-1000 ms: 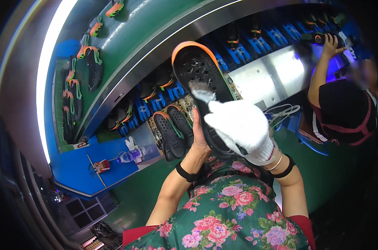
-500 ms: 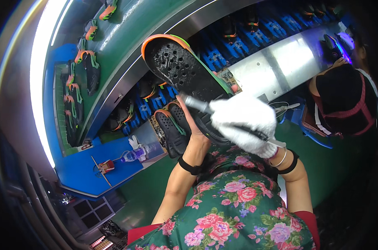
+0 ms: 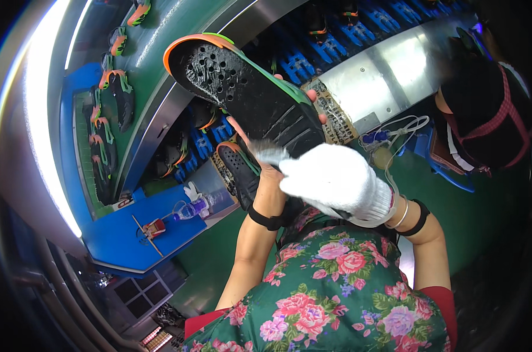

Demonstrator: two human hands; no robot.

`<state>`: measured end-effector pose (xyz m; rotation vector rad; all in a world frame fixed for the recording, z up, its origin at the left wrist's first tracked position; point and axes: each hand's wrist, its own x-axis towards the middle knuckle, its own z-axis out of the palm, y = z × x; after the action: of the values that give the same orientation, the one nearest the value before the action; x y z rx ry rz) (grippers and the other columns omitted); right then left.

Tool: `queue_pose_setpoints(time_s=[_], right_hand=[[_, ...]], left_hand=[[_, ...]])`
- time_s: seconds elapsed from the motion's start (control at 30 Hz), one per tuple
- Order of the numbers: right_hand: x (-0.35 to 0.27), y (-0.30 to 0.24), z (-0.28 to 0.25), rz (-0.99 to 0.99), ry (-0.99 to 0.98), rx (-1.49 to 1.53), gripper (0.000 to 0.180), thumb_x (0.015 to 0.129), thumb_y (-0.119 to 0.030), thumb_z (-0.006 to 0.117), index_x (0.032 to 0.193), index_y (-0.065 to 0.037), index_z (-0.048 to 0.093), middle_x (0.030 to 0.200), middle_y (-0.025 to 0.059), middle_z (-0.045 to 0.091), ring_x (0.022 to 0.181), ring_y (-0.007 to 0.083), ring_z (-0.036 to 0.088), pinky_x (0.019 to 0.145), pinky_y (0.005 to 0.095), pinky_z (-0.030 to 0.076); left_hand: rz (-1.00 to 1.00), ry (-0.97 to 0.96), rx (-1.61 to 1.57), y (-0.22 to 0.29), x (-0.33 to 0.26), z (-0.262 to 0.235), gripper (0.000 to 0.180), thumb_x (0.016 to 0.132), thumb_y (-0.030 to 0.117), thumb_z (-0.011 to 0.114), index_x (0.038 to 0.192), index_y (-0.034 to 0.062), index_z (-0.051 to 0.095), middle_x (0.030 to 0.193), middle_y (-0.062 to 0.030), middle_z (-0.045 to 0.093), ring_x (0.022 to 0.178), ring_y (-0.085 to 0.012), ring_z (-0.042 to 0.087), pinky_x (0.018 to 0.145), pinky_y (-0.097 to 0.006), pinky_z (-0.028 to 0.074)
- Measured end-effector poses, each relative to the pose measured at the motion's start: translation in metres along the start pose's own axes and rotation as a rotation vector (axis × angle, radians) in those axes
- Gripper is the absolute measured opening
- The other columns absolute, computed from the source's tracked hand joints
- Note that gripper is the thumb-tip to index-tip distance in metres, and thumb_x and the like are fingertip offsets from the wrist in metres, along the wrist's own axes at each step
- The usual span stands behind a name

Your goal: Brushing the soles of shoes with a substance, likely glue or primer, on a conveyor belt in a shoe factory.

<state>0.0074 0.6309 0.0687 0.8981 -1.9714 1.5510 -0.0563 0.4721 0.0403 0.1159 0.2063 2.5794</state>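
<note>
My left hand [image 3: 269,186], bare, is closed round a black shoe [image 3: 248,97], with its thumb along one side and fingertips over the other. The shoe is tilted, its orange and green rim uppermost; small holes and a shiny, wet-looking smear mark the wide end, and ridges cross the lower half. In a white knitted glove, my right hand [image 3: 336,179] grips a brush [image 3: 270,154]. Its blurred bristles are near the shoe's lower left edge; whether they touch cannot be told. Below the held shoe, another perforated black shoe [image 3: 236,164] with an orange rim is partly hidden.
A blue table [image 3: 125,240] at left bears a bottle [image 3: 191,209] and a small red object [image 3: 153,229]. Several shoes line the green conveyor at upper left; blue racks [image 3: 330,47] run behind a metal plate [image 3: 389,76]. A person [image 3: 483,111] is at right.
The held shoe has shifted left and up, showing more of its ridged part. My gloved right hand and brush have moved slightly left and down. My view has shifted a little.
</note>
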Motion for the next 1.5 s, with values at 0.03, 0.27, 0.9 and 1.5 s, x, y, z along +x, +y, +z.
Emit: queue_pose_setpoints(time_s=[0.03, 0.27, 0.9, 1.5], right_hand=[[-0.001, -0.001, -0.004, 0.043, -0.046, 0.106, 0.033, 0.076, -0.005, 0.085, 0.108, -0.009, 0.079, 0.106, 0.0095, 0.077, 0.085, 0.0253, 0.073, 0.078, 0.0374, 0.059], [-0.005, 0.005, -0.014, 0.049, 0.005, 0.039, 0.027, 0.079, -0.007, 0.083, 0.106, -0.011, 0.079, 0.104, 0.0103, 0.077, 0.084, 0.0263, 0.073, 0.075, 0.0372, 0.058], [-0.025, -0.002, -0.022, 0.086, -0.084, 0.109, 0.024, 0.077, -0.004, 0.083, 0.100, -0.010, 0.079, 0.104, 0.0098, 0.077, 0.085, 0.0271, 0.072, 0.074, 0.0366, 0.057], [-0.031, -0.008, -0.028, 0.257, -0.170, 0.478, 0.023, 0.072, -0.002, 0.087, 0.093, -0.009, 0.080, 0.091, 0.0100, 0.078, 0.082, 0.0261, 0.074, 0.072, 0.0369, 0.058]], left_hand=[[-0.001, 0.003, 0.001, 0.000, -0.001, -0.001, 0.098, 0.086, 0.089, 0.045, 0.156, 0.0215, 0.037, 0.144, -0.0339, 0.049, 0.115, -0.0568, 0.061, 0.089, -0.063, 0.058], [0.027, 0.083, 0.048, -0.001, -0.001, 0.004, 0.112, 0.081, 0.091, 0.050, 0.155, 0.0077, 0.037, 0.140, -0.0330, 0.053, 0.107, -0.0519, 0.066, 0.084, -0.059, 0.061], [-0.133, -0.146, 0.025, 0.005, -0.006, -0.008, 0.106, 0.083, 0.079, 0.065, 0.160, 0.0134, 0.034, 0.162, -0.0176, 0.034, 0.131, -0.0436, 0.048, 0.102, -0.059, 0.048], [-0.149, 0.225, 0.159, 0.019, -0.025, -0.014, 0.113, 0.085, 0.075, 0.063, 0.161, 0.0006, 0.024, 0.158, -0.0319, 0.031, 0.119, -0.0524, 0.056, 0.097, -0.054, 0.057]])
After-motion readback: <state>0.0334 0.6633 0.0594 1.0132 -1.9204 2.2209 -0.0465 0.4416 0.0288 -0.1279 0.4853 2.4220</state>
